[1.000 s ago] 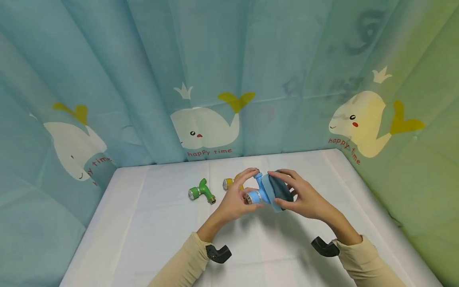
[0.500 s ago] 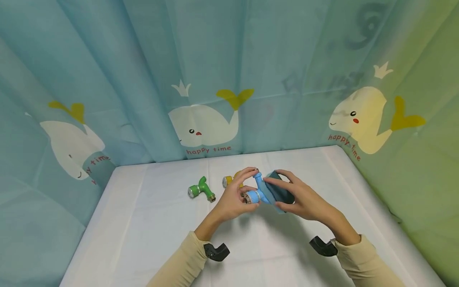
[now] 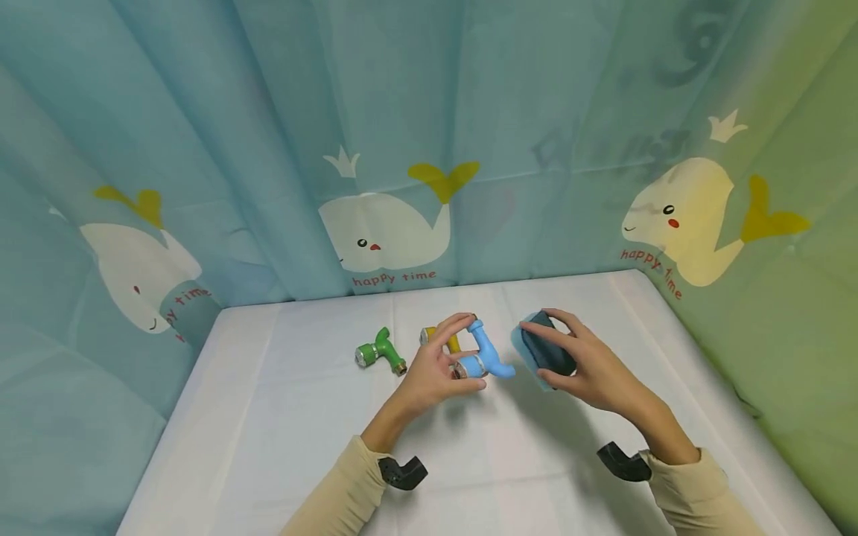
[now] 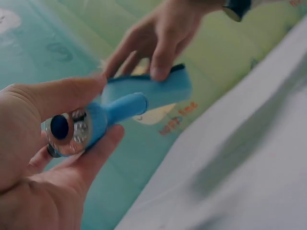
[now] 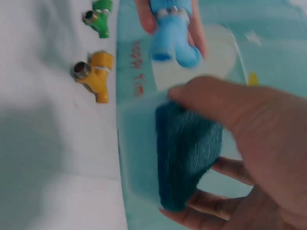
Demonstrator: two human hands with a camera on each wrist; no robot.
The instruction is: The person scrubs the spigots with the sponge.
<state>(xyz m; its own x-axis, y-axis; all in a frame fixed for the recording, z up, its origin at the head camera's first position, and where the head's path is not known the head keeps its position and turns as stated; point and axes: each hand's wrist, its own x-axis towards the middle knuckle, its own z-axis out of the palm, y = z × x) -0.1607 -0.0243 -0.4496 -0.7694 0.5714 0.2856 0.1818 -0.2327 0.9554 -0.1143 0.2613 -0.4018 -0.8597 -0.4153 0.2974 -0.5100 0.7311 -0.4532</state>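
Holding the blue tap (image 3: 484, 357) pinched in your left hand (image 3: 436, 368) above the table (image 3: 268, 447) | right hand (image 3: 590, 368) grips the sponge (image 3: 544, 351), just apart from it | blue one looks wiped; green tap (image 3: 378, 352) and yellow tap (image 3: 444, 339) lie untouched behind.

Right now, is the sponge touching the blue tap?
No, in the head view the sponge in the right hand is apart from the blue tap that the left hand holds.
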